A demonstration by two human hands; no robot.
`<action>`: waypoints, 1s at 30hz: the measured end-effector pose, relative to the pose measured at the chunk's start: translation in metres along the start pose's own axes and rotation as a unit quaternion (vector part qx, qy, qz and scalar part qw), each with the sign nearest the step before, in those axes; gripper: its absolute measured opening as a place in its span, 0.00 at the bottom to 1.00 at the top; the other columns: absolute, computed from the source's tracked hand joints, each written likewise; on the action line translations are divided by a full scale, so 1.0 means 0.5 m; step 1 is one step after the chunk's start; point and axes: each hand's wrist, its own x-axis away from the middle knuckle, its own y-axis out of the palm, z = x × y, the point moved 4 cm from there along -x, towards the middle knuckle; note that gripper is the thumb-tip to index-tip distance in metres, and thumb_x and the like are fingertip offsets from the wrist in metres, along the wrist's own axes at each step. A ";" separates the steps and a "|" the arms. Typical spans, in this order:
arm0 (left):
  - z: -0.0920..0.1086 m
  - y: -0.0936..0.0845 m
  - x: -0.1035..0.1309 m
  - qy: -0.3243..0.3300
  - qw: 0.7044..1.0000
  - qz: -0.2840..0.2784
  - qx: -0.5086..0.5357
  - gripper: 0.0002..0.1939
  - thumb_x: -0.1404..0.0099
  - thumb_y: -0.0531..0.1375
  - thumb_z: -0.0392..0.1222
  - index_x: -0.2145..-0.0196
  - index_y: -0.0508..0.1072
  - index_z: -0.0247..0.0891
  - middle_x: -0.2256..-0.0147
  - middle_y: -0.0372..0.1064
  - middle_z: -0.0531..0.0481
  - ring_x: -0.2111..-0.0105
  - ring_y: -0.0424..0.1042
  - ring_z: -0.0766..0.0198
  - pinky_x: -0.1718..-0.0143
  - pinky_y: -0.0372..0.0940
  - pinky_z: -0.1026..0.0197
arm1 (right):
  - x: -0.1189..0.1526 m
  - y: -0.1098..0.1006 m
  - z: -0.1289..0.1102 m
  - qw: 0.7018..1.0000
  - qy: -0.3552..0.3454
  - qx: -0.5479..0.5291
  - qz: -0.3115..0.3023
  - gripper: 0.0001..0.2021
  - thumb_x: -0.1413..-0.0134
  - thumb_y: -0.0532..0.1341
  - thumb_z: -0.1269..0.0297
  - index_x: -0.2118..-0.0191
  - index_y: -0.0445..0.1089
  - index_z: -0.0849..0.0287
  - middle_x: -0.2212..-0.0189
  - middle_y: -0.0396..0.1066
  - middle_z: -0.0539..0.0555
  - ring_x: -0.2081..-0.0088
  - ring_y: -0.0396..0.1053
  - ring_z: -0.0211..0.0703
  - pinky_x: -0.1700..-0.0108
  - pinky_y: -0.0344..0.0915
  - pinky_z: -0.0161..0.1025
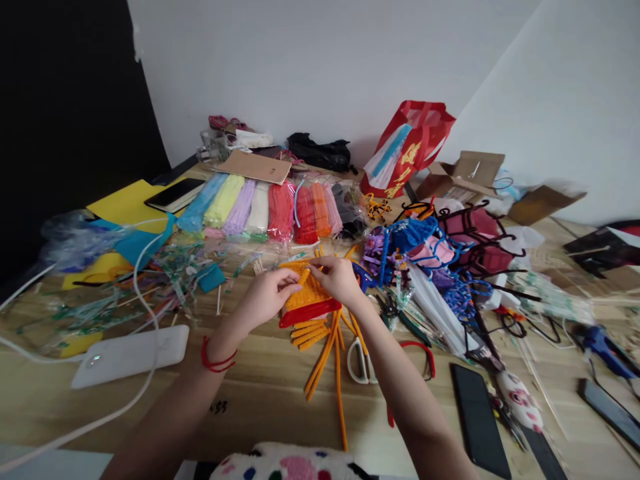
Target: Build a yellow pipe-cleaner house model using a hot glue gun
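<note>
A woven orange piece (316, 295) made of pipe cleaners, with a red band (311, 312) along its near edge, is between my two hands above the table. My left hand (269, 293) is closed on its left side, thumb and fingers pinched together. At the upper right of the piece, the fingers of my right hand (339, 280) pinch an orange stem. Loose orange pipe cleaners (327, 360) trail below it, beside a bundle of short orange pieces (310, 335). White-handled scissors (361, 363) lie close under my right forearm.
Bagged pipe cleaners (281, 210) in many colours line the back. Finished blue and pink pieces (425, 247) heap at the right, near pliers (407, 320). A black phone (479, 420) lies front right. At left is a white power bank (131, 357) with a cable. A red bag (407, 150) stands behind.
</note>
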 end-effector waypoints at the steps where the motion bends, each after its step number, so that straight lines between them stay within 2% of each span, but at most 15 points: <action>1: 0.005 0.000 -0.002 0.013 1.000 0.004 -0.020 0.07 0.40 0.59 0.42 0.65 0.73 0.37 0.67 0.77 0.49 0.67 0.75 0.60 0.62 0.71 0.58 | 0.000 0.000 0.000 1.000 0.000 -0.001 0.001 0.08 0.47 0.62 0.67 0.65 0.79 0.61 0.71 0.79 0.55 0.75 0.71 0.38 0.68 0.65 0.32; 3: 0.009 0.002 -0.004 0.025 0.999 0.007 -0.045 0.07 0.40 0.59 0.41 0.65 0.74 0.37 0.66 0.77 0.48 0.66 0.75 0.59 0.59 0.70 0.57 | 0.000 -0.001 0.001 1.000 -0.001 -0.002 -0.001 0.09 0.47 0.61 0.67 0.64 0.79 0.60 0.71 0.79 0.55 0.75 0.71 0.38 0.68 0.65 0.32; 9: -0.001 0.006 -0.007 0.013 0.999 0.013 -0.038 0.07 0.38 0.58 0.41 0.65 0.74 0.36 0.65 0.76 0.46 0.66 0.75 0.59 0.59 0.69 0.57 | -0.002 -0.004 0.000 1.000 -0.005 -0.005 -0.019 0.10 0.49 0.60 0.70 0.63 0.79 0.61 0.70 0.79 0.54 0.73 0.71 0.38 0.66 0.66 0.32; 11: 0.001 0.005 -0.006 0.027 0.998 0.018 -0.058 0.07 0.38 0.58 0.40 0.64 0.74 0.36 0.65 0.75 0.46 0.65 0.74 0.59 0.58 0.68 0.56 | -0.002 -0.006 -0.003 1.000 -0.007 -0.005 -0.024 0.11 0.49 0.60 0.70 0.63 0.79 0.60 0.69 0.79 0.54 0.73 0.72 0.38 0.66 0.66 0.33; 16: 0.012 -0.009 -0.007 0.104 0.978 0.091 -0.154 0.04 0.43 0.63 0.39 0.68 0.76 0.39 0.50 0.66 0.43 0.48 0.65 0.50 0.43 0.57 0.46 | -0.002 -0.007 -0.010 0.999 -0.012 -0.003 -0.036 0.11 0.51 0.60 0.72 0.63 0.79 0.60 0.68 0.79 0.55 0.70 0.73 0.40 0.64 0.66 0.33; 18: 0.006 -0.008 -0.012 0.102 0.986 0.067 -0.111 0.04 0.42 0.62 0.39 0.68 0.75 0.38 0.48 0.64 0.43 0.47 0.65 0.51 0.46 0.61 0.49 | -0.002 -0.007 -0.012 0.999 -0.014 -0.003 -0.043 0.12 0.51 0.59 0.73 0.62 0.78 0.60 0.68 0.79 0.55 0.70 0.73 0.40 0.64 0.66 0.33; 22: -0.012 -0.001 -0.025 0.084 0.996 -0.005 0.001 0.07 0.40 0.59 0.41 0.66 0.74 0.37 0.50 0.66 0.41 0.54 0.70 0.56 0.58 0.69 0.56 | -0.002 -0.010 -0.018 0.998 -0.017 0.000 -0.063 0.15 0.52 0.58 0.74 0.60 0.78 0.61 0.67 0.78 0.55 0.71 0.71 0.38 0.65 0.65 0.33; 27: -0.027 0.001 -0.040 0.065 0.996 -0.046 0.045 0.10 0.43 0.62 0.45 0.66 0.75 0.36 0.51 0.68 0.41 0.56 0.72 0.56 0.57 0.70 0.54 | -0.004 -0.013 -0.020 0.996 -0.011 -0.018 -0.092 0.15 0.53 0.58 0.74 0.59 0.78 0.62 0.71 0.77 0.53 0.76 0.67 0.35 0.71 0.62 0.31; 30: -0.036 0.003 -0.048 0.038 0.995 -0.063 0.071 0.12 0.45 0.63 0.46 0.66 0.74 0.36 0.56 0.72 0.43 0.61 0.73 0.59 0.57 0.70 0.54 | -0.010 -0.009 -0.011 0.992 0.010 -0.062 -0.105 0.11 0.46 0.59 0.65 0.63 0.78 0.62 0.78 0.74 0.50 0.79 0.65 0.34 0.74 0.60 0.30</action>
